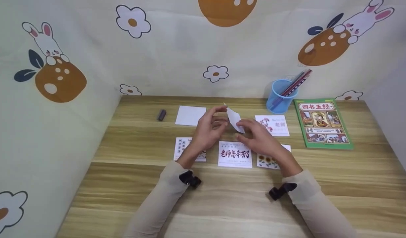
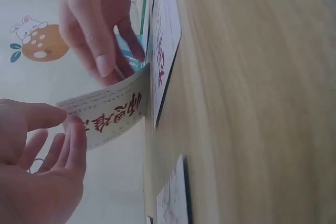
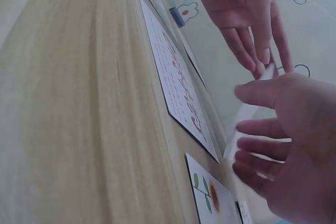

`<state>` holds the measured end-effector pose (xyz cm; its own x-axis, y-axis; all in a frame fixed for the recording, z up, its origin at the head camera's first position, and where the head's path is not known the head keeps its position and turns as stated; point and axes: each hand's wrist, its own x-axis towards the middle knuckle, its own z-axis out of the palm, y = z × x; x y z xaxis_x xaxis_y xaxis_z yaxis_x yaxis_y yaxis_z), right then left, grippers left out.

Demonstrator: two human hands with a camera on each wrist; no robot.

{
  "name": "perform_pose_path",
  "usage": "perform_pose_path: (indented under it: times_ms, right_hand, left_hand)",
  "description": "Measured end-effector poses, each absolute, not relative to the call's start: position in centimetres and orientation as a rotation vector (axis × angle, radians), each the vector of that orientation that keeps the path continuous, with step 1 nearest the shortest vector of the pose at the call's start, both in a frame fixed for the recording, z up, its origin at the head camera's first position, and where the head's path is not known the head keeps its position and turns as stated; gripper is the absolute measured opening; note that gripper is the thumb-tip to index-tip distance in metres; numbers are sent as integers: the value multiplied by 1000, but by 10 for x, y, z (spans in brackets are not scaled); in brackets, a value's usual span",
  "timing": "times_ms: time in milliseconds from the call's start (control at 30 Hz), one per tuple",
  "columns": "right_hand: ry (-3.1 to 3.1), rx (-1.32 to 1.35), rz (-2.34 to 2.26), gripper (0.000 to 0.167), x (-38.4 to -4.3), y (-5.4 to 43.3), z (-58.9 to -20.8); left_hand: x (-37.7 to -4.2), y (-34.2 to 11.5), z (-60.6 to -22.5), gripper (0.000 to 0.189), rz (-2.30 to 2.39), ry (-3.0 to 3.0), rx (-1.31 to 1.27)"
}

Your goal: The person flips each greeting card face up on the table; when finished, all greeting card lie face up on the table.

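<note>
A white card [image 1: 235, 119] is held bent and tilted above the table, between both hands. Red Chinese writing shows on its face in the left wrist view, where the card [image 2: 113, 111] curves. My left hand [image 1: 210, 127] pinches one end of it between thumb and finger. At the other end my right hand [image 1: 258, 136] holds the card with its fingers and thumb. Just below the hands lies a card with dark red writing [image 1: 235, 154]. A sunflower card [image 1: 268, 162] is partly hidden under the right forearm, and a card with green writing [image 1: 181, 150] under the left.
A blank white card [image 1: 189, 115] lies at the back left, near a small dark block [image 1: 161, 114]. On the right are a flower card [image 1: 280, 125], a blue pencil cup [image 1: 278, 102] and a green-bordered book [image 1: 323, 124]. Patterned cloth [image 1: 176, 49] hangs behind the table.
</note>
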<state>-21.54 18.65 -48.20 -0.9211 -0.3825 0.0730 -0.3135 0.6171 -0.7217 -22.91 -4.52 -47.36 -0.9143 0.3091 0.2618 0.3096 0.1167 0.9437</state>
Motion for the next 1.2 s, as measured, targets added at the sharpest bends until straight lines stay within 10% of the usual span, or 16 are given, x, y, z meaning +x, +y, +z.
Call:
perform_pose_path:
  times_ms: [367,1200]
  right_hand:
    - [2565,-660,-1599,80,-212,180,-475]
    - [2909,-422,-922,60,-214,189,-483]
  left_hand:
    - [-226,-40,-476,60,-2089,-2371,-813]
    - [-230,-69,-476,45,-960,-3128,-1169]
